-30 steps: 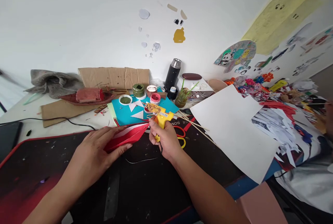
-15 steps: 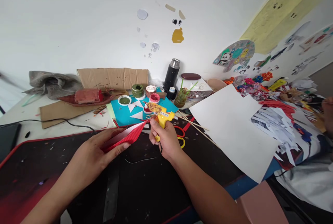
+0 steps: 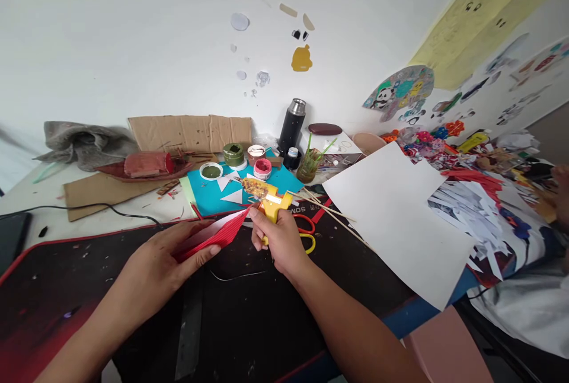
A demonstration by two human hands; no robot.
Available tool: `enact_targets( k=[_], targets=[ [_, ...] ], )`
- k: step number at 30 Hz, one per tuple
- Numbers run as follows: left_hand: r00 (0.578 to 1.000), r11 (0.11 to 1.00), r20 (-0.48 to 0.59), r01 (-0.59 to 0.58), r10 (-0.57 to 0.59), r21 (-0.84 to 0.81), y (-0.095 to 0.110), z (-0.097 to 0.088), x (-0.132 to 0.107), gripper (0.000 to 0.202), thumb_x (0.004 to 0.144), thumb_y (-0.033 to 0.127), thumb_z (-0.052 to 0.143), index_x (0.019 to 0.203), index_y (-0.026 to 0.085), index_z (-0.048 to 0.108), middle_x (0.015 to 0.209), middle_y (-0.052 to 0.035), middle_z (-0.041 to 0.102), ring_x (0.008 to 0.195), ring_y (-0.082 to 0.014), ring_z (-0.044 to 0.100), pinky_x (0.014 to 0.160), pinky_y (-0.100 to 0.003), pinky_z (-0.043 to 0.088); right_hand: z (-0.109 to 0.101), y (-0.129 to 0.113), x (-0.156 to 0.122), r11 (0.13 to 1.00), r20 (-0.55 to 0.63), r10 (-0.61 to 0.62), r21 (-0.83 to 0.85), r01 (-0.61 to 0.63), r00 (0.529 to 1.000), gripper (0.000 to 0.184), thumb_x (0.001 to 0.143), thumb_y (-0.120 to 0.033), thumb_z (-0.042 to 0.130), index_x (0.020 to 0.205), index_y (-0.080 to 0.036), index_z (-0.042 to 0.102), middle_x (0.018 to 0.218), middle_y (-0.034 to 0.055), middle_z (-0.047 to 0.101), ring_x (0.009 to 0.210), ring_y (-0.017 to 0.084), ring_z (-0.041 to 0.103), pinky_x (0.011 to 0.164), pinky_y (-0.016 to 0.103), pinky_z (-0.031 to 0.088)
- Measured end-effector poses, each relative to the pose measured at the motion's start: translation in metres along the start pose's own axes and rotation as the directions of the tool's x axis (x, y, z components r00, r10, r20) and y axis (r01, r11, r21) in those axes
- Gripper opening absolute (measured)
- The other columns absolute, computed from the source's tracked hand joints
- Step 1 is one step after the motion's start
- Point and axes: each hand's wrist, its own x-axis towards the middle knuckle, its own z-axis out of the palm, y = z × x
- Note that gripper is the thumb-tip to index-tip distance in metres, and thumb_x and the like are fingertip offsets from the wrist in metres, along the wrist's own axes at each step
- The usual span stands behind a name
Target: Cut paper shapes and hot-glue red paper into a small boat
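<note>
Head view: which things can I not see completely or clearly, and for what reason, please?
In the head view:
- Red ribbed piece: its near end is hidden by the left hand.
- Yellow glue gun: the right hand covers part of its handle; its label print is too small to read.
- Scissors: partly behind the right hand.
- Black flat object: cut off by the left edge.
- Another person's hand: cut off by the right edge.
</note>
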Motion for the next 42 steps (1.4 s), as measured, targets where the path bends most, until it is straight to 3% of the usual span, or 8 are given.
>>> enact_targets(
  k=[7,16,25,31,34,37,39,42],
  targets=[
    [0.989,0.979,-0.104,-0.087,0.107,0.182,-0.013,0.005,-0.003,0.070,0.089,0.088,0.066,0.132,0.035,0.083,0.128,-0.0090,0.086,0.115,-0.0397,0.081,0.102,-0.050,0.063,0.000,0.001,0.001,0.998,-0.035,-0.008,-0.059,0.006,0.999,0.055,0.079,-0.071,0.088,0.084,-0.021,0.066,0.050,-0.0111,0.045,0.039,0.010,0.046,0.042,0.024,0.029],
    [0.967,0.953,-0.166,-0.143,0.191,0.268,-0.007,0.002,-0.003,0.058,0.092,0.083,0.067,0.122,0.037,0.085,0.110,-0.0108,0.086,0.098,-0.0380,0.080,0.091,-0.045,0.060,0.000,0.001,0.000,0.999,-0.020,0.001,-0.046,-0.002,1.000,0.059,0.080,-0.071,0.089,0.067,-0.024,0.056,0.046,-0.0085,0.044,0.039,0.010,0.044,0.044,0.026,0.031],
    [0.989,0.978,-0.134,-0.039,0.068,0.205,-0.005,-0.001,0.000,0.072,0.087,0.090,0.063,0.127,0.033,0.085,0.117,-0.0105,0.087,0.108,-0.0436,0.079,0.097,-0.050,0.060,0.000,0.000,0.000,1.000,-0.021,0.001,0.021,0.000,1.000,0.054,0.084,-0.060,0.086,0.066,-0.024,0.051,0.049,-0.0103,0.040,0.038,0.009,0.045,0.042,0.024,0.023],
    [0.964,0.979,-0.177,0.204,-0.199,0.011,0.002,-0.022,0.005,0.077,0.075,0.092,0.072,0.119,0.031,0.085,0.115,-0.0045,0.088,0.108,-0.0413,0.080,0.094,-0.046,0.062,-0.018,-0.016,0.010,0.983,-0.142,-0.046,0.168,0.070,0.989,0.058,0.082,-0.052,0.088,0.061,-0.025,0.041,0.050,-0.0108,0.037,0.039,0.006,0.039,0.041,0.022,0.025],
    [0.866,0.893,-0.259,0.361,-0.427,-0.268,-0.001,-0.044,0.007,0.075,0.077,0.087,0.078,0.119,0.025,0.082,0.107,-0.0022,0.088,0.102,-0.0344,0.078,0.088,-0.039,0.063,-0.035,-0.032,0.015,0.956,-0.232,-0.087,0.253,0.146,0.969,0.056,0.077,-0.049,0.090,0.066,-0.025,0.040,0.051,-0.0129,0.034,0.039,0.006,0.033,0.039,0.021,0.024],
    [0.779,0.746,-0.306,0.289,-0.548,-0.600,-0.007,-0.056,0.008,0.061,0.085,0.074,0.082,0.114,0.020,0.074,0.091,0.0003,0.085,0.083,-0.0233,0.075,0.071,-0.028,0.060,-0.044,-0.041,0.017,0.929,-0.268,-0.109,0.315,0.194,0.957,0.050,0.074,-0.044,0.093,0.071,-0.025,0.046,0.050,-0.0141,0.033,0.040,0.006,0.029,0.039,0.020,0.025],
    [0.819,0.692,-0.260,0.213,-0.511,-0.690,-0.010,-0.054,0.009,0.058,0.087,0.072,0.082,0.110,0.019,0.071,0.089,-0.0015,0.085,0.081,-0.0231,0.075,0.069,-0.028,0.060,-0.042,-0.040,0.016,0.930,-0.240,-0.101,0.321,0.177,0.966,0.045,0.077,-0.047,0.092,0.073,-0.024,0.053,0.048,-0.0146,0.033,0.038,0.006,0.027,0.039,0.020,0.025],
    [0.880,0.637,-0.093,0.261,-0.467,-0.725,-0.012,-0.038,0.010,0.070,0.084,0.084,0.075,0.112,0.020,0.075,0.100,-0.0094,0.088,0.086,-0.0322,0.081,0.066,-0.036,0.064,-0.028,-0.025,0.011,0.967,-0.160,-0.063,0.236,0.101,0.985,0.050,0.084,-0.054,0.088,0.068,-0.024,0.051,0.046,-0.0134,0.033,0.036,0.006,0.030,0.040,0.022,0.024]
  ],
)
